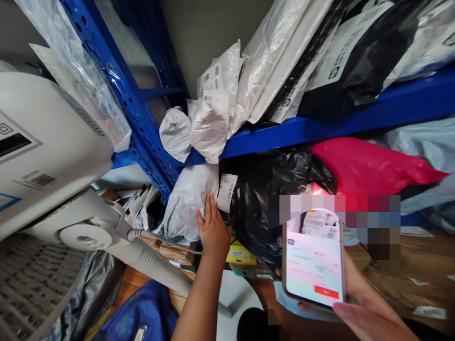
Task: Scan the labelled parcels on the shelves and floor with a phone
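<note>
My left hand [216,232] reaches up to the lower shelf with its fingers stretched out. Its fingertips rest against a stuffed white mailer bag [186,201]. Just right of the fingers, a white shipping label [227,192] shows at the edge of a bulky black plastic parcel [259,203]. In my right hand [350,293] is a smartphone [314,263], gripped along its sides. Its screen shows a camera view of a label with a barcode at the top, and a red button lower down. Blocky pixels cover the area around the phone's top.
A blue metal rack [263,139] holds white and black mailers above; a crumpled white parcel [211,128] overhangs its edge. A red parcel [369,163] lies below, right. At left stand a white fan [85,239] and a large white package [53,151]. A blue bag [142,310] is on the floor.
</note>
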A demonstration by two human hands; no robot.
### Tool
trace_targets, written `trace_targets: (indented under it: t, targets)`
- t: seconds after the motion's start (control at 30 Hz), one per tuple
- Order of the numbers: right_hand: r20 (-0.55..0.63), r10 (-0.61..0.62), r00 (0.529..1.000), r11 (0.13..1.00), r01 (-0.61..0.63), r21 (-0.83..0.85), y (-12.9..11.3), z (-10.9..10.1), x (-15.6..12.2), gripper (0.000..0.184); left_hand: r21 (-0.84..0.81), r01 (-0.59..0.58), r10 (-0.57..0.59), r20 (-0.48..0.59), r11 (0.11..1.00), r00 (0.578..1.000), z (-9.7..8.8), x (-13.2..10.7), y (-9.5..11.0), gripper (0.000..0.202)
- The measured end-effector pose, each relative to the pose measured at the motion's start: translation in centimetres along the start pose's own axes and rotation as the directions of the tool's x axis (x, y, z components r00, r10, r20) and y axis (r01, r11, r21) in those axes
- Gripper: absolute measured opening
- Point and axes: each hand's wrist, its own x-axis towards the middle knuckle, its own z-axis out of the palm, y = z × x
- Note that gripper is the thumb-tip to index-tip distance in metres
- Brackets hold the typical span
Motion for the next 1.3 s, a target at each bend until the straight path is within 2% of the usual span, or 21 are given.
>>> trace_targets:
  t: [0.13, 0.27, 0.37, 0.43, 0.53, 0.6, 0.67, 0.73, 0.8, 0.87, 0.93, 1.03, 1.2, 1.3]
  targets:
    - [0.022, 0.105, 0.994, 0.992, -0.106, 0.069, 0.9, -2.0, 0.2, 0.099, 0.045, 0.000, 0.001, -0.006, 0.999, 1.000, 0.1, 0.1, 0.0, 0.076]
    - [0.022, 0.148, 0.989, 0.983, -0.150, 0.105, 0.1, -1.3, 0.2, 0.096, 0.080, 0.011, -0.010, -0.020, 0.997, 1.000, 0.3, 0.2, 0.0, 0.074]
    - [0.017, 0.150, 0.989, 0.981, -0.151, 0.119, -1.0, -0.1, 0.2, 0.097, 0.025, 0.007, -0.007, -0.015, 1.000, 1.000, 0.0, 0.3, 0.0, 0.071]
    - [0.005, 0.126, 0.992, 0.986, -0.125, 0.114, -1.6, 0.5, 0.2, 0.098, -0.030, -0.009, 0.009, -0.005, 1.000, 1.000, -0.6, 0.4, 0.2, 0.060]
    - [-0.014, 0.090, 0.996, 0.989, -0.087, 0.118, -2.3, 0.5, 0.2, 0.099, -0.128, -0.012, 0.010, -0.015, 0.992, 1.000, -1.9, 0.3, 0.8, 0.040]
    - [-0.021, 0.078, 0.997, 0.989, -0.074, 0.129, -2.7, 0.0, 0.2, 0.098, -0.204, -0.003, -0.003, -0.031, 0.979, 1.000, -2.8, 0.1, 1.7, 0.038]
    - [-0.023, 0.075, 0.997, 0.988, -0.071, 0.138, -3.1, -0.5, 0.0, 0.098, -0.279, -0.024, 0.019, -0.021, 0.960, 1.000, -3.6, -0.3, 3.1, 0.052]
    - [-0.019, 0.079, 0.997, 0.987, -0.075, 0.144, -3.5, -1.1, -0.4, 0.100, -0.347, -0.056, 0.068, 0.023, 0.936, 0.997, -4.1, -0.9, 5.0, 0.079]
    - [0.003, 0.082, 0.997, 0.984, -0.081, 0.161, -3.8, -1.8, -0.8, 0.106, -0.417, -0.033, 0.076, 0.087, 0.908, 0.993, -4.2, -1.3, 6.8, 0.106]
    - [0.027, 0.073, 0.997, 0.979, -0.077, 0.188, -4.0, -2.6, -1.3, 0.110, -0.503, 0.020, 0.062, 0.146, 0.864, 0.987, -4.0, -1.2, 7.9, 0.118]
    - [0.030, 0.069, 0.997, 0.972, -0.074, 0.222, -4.4, -3.6, -1.9, 0.111, -0.604, 0.035, 0.072, 0.152, 0.796, 0.986, -3.7, -0.8, 8.0, 0.109]
    - [-0.012, 0.090, 0.996, 0.962, -0.084, 0.261, -5.2, -5.0, -2.6, 0.114, -0.707, 0.001, 0.068, 0.070, 0.708, 0.995, -3.3, 0.1, 6.6, 0.078]
    - [-0.089, 0.137, 0.987, 0.967, -0.114, 0.227, -6.3, -7.1, -3.7, 0.116, -0.742, -0.029, -0.039, -0.073, 0.670, 0.997, -2.6, 1.6, 4.4, 0.049]
    - [-0.112, 0.164, 0.980, 0.968, -0.138, 0.210, -6.1, -8.2, -4.2, 0.118, -0.741, -0.109, -0.079, -0.214, 0.663, 0.974, -2.2, 2.7, 3.2, 0.037]
